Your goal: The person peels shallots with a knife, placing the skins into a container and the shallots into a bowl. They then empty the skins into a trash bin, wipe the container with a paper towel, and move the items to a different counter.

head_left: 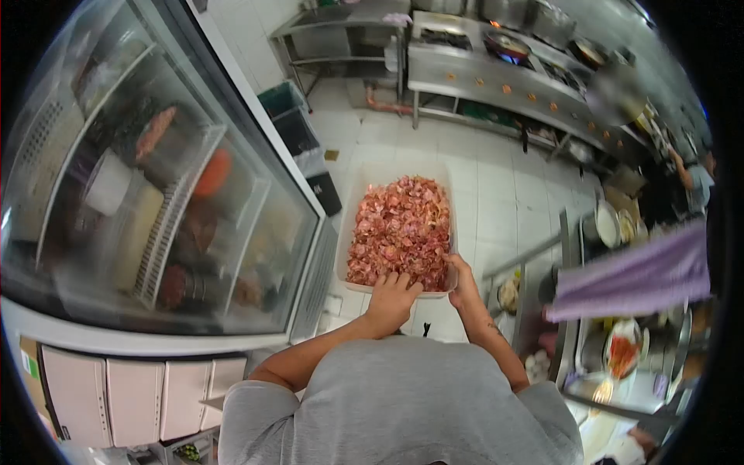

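A translucent white plastic tub [455, 225] is held out in front of my body above the tiled floor. Small pinkish-red pieces that look like cut raw meat [403, 229] fill it in a heap. My left hand [392, 304] is at the tub's near wall, its fingers bent over the rim and touching the nearest pieces. At the near right corner, my right hand [463, 283] grips the tub from the side, thumb up along the wall. The undersides of both hands are hidden.
A glass-door fridge [186, 178] with loaded shelves stands close on the left. Bins [291, 124] stand beyond it. A steel stove [496, 85] with a lit burner runs along the back. A purple cloth [635, 271] hangs over the right-hand worktable; another person [697, 182] is at far right.
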`<state>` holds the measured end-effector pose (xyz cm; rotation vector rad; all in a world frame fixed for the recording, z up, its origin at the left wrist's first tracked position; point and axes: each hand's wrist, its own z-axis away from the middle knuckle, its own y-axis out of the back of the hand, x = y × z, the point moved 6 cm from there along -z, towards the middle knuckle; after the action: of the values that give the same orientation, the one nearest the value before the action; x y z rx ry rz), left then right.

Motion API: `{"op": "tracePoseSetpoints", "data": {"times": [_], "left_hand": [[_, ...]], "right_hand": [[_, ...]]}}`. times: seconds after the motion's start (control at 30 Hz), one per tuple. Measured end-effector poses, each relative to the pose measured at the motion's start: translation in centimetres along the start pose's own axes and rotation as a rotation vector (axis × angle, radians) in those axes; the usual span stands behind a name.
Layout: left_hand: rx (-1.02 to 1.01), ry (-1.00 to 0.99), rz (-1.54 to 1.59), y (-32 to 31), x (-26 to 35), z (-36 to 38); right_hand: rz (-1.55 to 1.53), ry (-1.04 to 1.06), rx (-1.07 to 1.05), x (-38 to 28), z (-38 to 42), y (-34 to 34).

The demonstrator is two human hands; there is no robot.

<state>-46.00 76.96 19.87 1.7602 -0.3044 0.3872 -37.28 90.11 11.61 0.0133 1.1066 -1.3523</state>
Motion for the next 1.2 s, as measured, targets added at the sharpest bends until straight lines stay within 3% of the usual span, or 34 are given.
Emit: {"op": "tracePoseSetpoints", "data": {"times": [0.33, 0.5, 0.73, 0.77, 0.93, 1.0, 1.07, 1.13, 1.2], "left_hand": [[0.174, 0.158, -0.033, 3.2, -19.4, -18.6], [0.332, 0.337, -0.116, 2.9, -29.0, -25.7], [0.478, 0.566, -0.141, 7.6, -40.4, -34.5], [0.521, 0.572, -0.064, 5.8, -43.8, -32.1], [0.687, 0.681, 0.065, 7.9, -56.7, -35.3], [0.752, 0.777, 0.106, 7.4, -60.8, -35.3], [0.905, 0.816, 0.341, 3.6, -69.9, -34.5], [1.062, 0.812, 0.634, 5.9, -73.9, -34.8], [1.239, 0.842, 0.941, 4.1, -80.6, -32.5]], "right_hand": [[0.232, 0.017, -0.098, -11.5, -24.2, -14.4], [0.347, -0.099, -0.271, -13.0, -39.0, -19.0], [0.458, -0.294, -0.416, -15.6, -54.9, -29.2], [0.53, -0.239, -0.388, -12.7, -56.3, -29.7], [0.807, -0.102, -0.507, -13.6, -65.5, -41.4], [0.782, -0.059, -0.538, -12.6, -66.7, -44.9], [0.784, -0.016, -0.551, -10.3, -72.3, -48.4], [0.979, 0.087, -0.589, -8.9, -75.2, -52.6], [1.114, 0.081, -0.679, -6.6, -78.4, -55.6]]}}
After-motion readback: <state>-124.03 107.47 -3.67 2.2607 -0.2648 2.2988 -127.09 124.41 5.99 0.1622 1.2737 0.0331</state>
